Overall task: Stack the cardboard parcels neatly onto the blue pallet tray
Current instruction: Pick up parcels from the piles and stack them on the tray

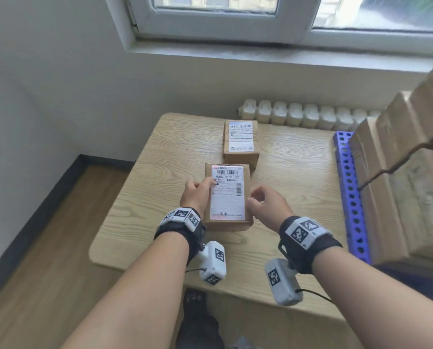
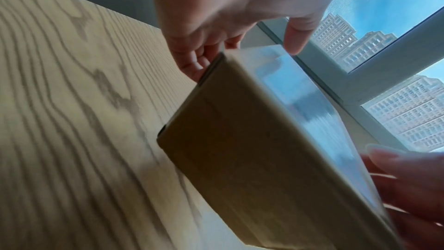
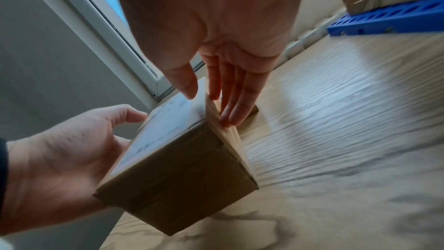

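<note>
A cardboard parcel point(image 1: 226, 197) with a white shipping label on top sits between my two hands over the near middle of the wooden table point(image 1: 293, 177). My left hand point(image 1: 199, 191) grips its left side, thumb on the label and fingers point(image 2: 194, 64) down the side. My right hand point(image 1: 257, 201) holds the right edge, thumb on top and fingers point(image 3: 231, 105) flat along the side face. A second labelled parcel point(image 1: 240, 142) lies just behind it. The blue pallet tray point(image 1: 350, 195) stands at the right with several parcels point(image 1: 399, 172) stacked on it.
A white radiator point(image 1: 301, 114) and a window sill point(image 1: 260, 54) run behind the table. The table's left edge drops to a wooden floor point(image 1: 46, 248). Bare tabletop lies between the held parcel and the tray.
</note>
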